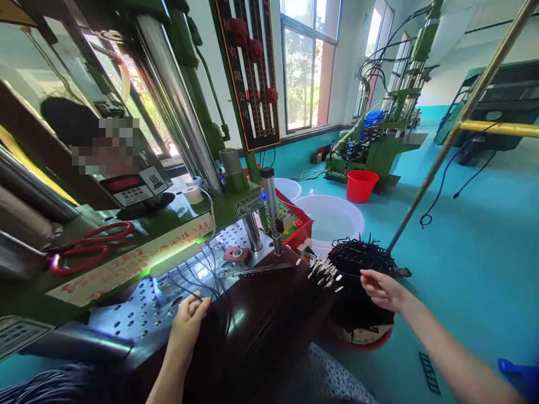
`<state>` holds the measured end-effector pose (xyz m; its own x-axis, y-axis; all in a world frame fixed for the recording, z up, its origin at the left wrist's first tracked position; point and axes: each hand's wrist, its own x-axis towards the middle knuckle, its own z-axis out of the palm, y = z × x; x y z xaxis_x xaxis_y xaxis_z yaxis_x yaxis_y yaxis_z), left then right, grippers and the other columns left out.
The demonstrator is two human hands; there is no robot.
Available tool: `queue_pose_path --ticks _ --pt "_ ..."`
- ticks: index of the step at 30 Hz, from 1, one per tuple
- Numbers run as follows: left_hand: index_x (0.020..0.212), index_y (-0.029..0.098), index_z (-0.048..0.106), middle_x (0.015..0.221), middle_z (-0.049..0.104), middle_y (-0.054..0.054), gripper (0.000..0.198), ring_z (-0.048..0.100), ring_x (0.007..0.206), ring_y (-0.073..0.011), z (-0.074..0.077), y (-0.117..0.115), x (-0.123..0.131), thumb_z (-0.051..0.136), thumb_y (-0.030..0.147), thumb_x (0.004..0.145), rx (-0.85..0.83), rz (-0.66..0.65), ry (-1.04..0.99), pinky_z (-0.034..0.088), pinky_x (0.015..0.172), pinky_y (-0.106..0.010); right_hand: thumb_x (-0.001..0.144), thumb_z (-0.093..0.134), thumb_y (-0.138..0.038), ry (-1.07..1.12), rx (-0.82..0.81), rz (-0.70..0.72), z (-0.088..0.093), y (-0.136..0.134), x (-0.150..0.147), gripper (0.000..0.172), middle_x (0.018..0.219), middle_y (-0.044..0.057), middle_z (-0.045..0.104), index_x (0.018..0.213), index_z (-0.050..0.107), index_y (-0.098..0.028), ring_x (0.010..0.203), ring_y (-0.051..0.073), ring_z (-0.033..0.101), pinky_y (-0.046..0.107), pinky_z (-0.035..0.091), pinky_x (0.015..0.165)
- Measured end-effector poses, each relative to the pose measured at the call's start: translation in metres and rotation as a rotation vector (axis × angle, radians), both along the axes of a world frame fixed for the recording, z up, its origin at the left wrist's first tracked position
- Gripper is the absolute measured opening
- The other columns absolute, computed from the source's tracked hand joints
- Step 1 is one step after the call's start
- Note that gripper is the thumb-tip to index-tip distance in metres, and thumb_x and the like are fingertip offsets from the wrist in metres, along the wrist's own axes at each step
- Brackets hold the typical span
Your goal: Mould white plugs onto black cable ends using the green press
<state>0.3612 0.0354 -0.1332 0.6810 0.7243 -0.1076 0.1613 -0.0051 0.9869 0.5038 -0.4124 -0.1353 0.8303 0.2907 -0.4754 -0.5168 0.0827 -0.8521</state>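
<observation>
My left hand (190,317) is at the front edge of the press's perforated metal plate (126,311), its fingers curled around thin black cables (201,275) that run from under the lit press head. On the dark tabletop (256,320) to the right lies a bunch of cables with silver metal ends (326,273). My right hand (385,289) is off the table's right side, thumb and fingers pinched together. Whatever they may hold is too small to make out. Just behind it, black plastic scraps (362,255) are heaped in a container.
The green press (181,50) stands at left, red handles (90,249) on its ledge. Behind the table are a red control box (305,227) and a white tub (337,216). A metal pole (442,148) slants at right. Another person (65,120) is behind the press.
</observation>
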Motion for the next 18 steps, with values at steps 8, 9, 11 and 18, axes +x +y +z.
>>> queue_pose_path --ticks 8,9,11,18 --pt "0.097 0.016 0.049 0.068 0.065 -0.001 0.053 0.061 0.070 -0.0179 0.019 -0.014 0.005 0.069 0.037 0.053 -0.145 0.009 0.020 0.041 0.064 -0.028 0.071 0.059 -0.046 -0.057 0.105 1.053 0.064 0.061 -0.067 0.037 0.053 0.006 0.061 0.071 0.069 -0.010 0.035 0.007 0.046 0.016 0.032 0.033" --pt "0.098 0.016 0.048 0.068 0.064 0.000 0.052 0.061 0.070 -0.0173 0.022 -0.016 0.005 0.068 0.036 0.055 -0.181 0.006 0.007 0.041 0.065 -0.028 0.072 0.058 -0.044 -0.120 0.102 1.080 0.074 0.084 -0.063 0.036 0.056 0.005 0.062 0.075 0.068 -0.010 0.037 0.007 0.047 0.016 0.035 0.036" --pt "0.099 0.017 0.047 0.070 0.063 0.000 0.050 0.061 0.070 -0.0160 0.028 -0.019 0.004 0.068 0.034 0.057 -0.304 -0.022 -0.044 0.042 0.066 -0.027 0.077 0.053 -0.042 -0.341 0.055 1.069 0.091 0.143 -0.048 0.034 0.060 0.004 0.062 0.083 0.065 -0.011 0.041 0.008 0.050 0.018 0.039 0.040" --pt "0.099 0.018 0.044 0.084 0.059 -0.002 0.044 0.061 0.070 -0.0154 0.039 -0.015 -0.003 0.065 0.032 0.063 -0.573 -0.128 -0.207 0.044 0.063 -0.026 0.085 0.051 -0.027 -1.179 -0.539 0.739 0.102 0.364 0.018 0.021 0.092 0.007 0.062 0.100 0.058 -0.013 0.082 0.017 0.059 0.032 0.047 0.074"
